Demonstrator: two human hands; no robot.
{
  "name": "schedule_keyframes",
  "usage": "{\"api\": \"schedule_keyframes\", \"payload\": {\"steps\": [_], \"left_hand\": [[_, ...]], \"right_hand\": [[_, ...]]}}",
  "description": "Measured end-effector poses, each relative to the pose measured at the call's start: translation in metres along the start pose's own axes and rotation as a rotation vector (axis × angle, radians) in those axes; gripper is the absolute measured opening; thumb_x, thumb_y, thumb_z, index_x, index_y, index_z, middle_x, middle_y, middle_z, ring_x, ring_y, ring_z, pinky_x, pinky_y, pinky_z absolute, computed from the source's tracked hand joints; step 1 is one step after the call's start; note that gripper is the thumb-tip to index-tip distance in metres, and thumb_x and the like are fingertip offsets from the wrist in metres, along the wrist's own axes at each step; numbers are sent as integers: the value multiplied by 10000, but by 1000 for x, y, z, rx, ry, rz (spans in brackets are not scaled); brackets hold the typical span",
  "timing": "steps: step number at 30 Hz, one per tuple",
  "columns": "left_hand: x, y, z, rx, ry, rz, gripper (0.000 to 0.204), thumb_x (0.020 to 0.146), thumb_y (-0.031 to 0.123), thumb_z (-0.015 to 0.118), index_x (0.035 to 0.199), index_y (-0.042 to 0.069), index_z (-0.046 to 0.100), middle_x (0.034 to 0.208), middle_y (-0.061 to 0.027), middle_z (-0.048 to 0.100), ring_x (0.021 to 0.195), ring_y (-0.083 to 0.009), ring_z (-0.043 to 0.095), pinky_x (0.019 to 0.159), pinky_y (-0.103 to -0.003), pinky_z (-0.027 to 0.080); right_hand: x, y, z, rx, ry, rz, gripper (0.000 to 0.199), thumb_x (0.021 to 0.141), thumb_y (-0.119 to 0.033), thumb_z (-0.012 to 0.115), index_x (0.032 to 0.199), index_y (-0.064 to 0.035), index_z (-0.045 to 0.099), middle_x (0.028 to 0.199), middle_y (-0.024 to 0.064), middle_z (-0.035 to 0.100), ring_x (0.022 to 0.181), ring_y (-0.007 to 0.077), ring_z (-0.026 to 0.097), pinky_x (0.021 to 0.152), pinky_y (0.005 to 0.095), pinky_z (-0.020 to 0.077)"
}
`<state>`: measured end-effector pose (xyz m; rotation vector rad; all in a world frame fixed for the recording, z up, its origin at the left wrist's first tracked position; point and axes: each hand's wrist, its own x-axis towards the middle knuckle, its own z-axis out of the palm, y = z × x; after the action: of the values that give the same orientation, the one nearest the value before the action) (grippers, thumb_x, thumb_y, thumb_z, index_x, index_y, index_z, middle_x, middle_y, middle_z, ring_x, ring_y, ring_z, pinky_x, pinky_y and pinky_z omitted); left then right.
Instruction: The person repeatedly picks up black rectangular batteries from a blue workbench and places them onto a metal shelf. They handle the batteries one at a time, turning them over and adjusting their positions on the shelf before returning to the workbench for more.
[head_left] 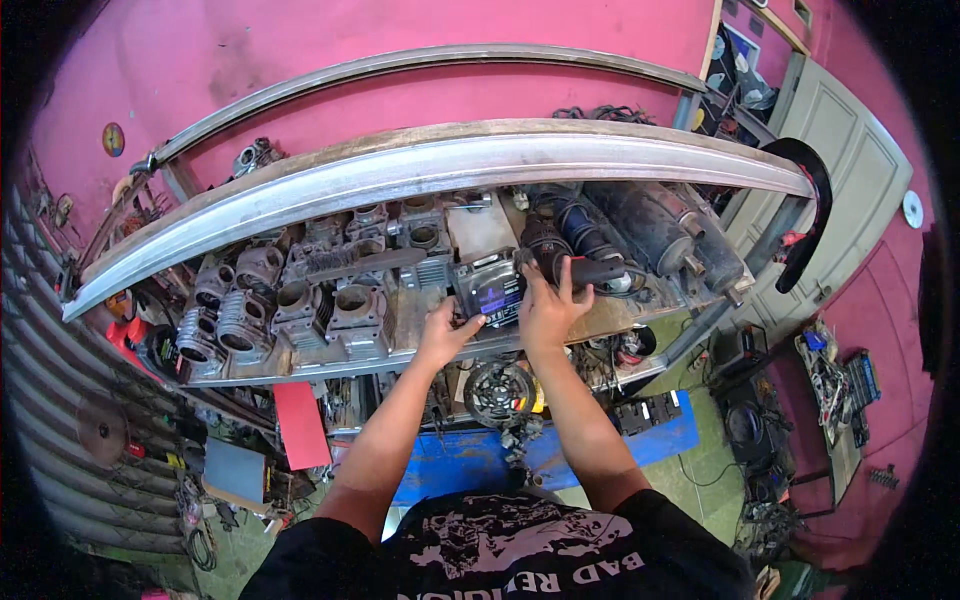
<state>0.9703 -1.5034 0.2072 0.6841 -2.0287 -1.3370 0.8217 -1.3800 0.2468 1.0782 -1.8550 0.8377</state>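
Note:
A dark box-shaped electronic unit [487, 289] with a purple label and finned edge sits on the shelf board [400, 350]. My left hand [447, 330] grips its lower left corner. On the unit's right side rests my right hand [549, 307], fingers spread and reaching a black cylindrical part [595, 270] beside it. Both forearms come up from the lower edge.
Several grey engine cylinders [300, 305] crowd the shelf's left half. Black mufflers [660, 230] lie at the right. A metal shelf edge [450, 160] arches above. Below are a blue surface [470, 460], a red panel [300, 425], a clutch disc [498, 390] and scattered tools.

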Motion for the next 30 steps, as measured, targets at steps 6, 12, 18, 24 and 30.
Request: {"api": "schedule_keyframes", "payload": {"steps": [6, 12, 18, 24, 30], "left_hand": [[5, -10, -3, -33, 8, 227, 391, 873, 252, 820, 1120, -5, 659, 920, -120, 738, 815, -154, 686, 746, -355, 551], [1, -7, -10, -120, -115, 128, 433, 943, 232, 768, 1272, -6, 617, 1064, -34, 704, 932, -106, 618, 824, -291, 512], [2, -4, -7, -190, -99, 19, 386, 907, 233, 799, 1174, -8, 657, 988, -60, 731, 884, -116, 647, 803, -310, 530], [-2, -1, -12, -104, -125, -17, 355, 921, 240, 786, 1162, 13, 657, 966, -26, 712, 855, -91, 613, 774, -291, 508], [-2, 0, -12, -178, -88, 5, 341, 926, 239, 777, 1161, 20, 662, 962, -3, 690, 826, -85, 569, 774, -273, 479]], "right_hand": [[-18, -13, -6, 136, -77, -300, 347, 906, -175, 689, 1226, -302, 734, 1244, -95, 748, 1430, 224, 519, 1116, 661, 232], [-57, -25, -3, 67, -88, -70, 347, 905, -154, 695, 1217, -301, 740, 1255, -99, 745, 1438, 227, 515, 1143, 663, 184], [-59, -6, 0, -23, -71, 155, 358, 899, -150, 695, 1219, -305, 743, 1241, -113, 747, 1482, 228, 464, 1154, 669, 152], [-72, 3, -17, 25, -109, 113, 396, 884, -135, 723, 1237, -315, 740, 1307, -121, 717, 1460, 236, 495, 1161, 658, 139], [-97, -6, -17, 160, -127, -187, 417, 876, -112, 699, 1241, -308, 739, 1360, -108, 694, 1479, 258, 472, 1152, 651, 118]]}}
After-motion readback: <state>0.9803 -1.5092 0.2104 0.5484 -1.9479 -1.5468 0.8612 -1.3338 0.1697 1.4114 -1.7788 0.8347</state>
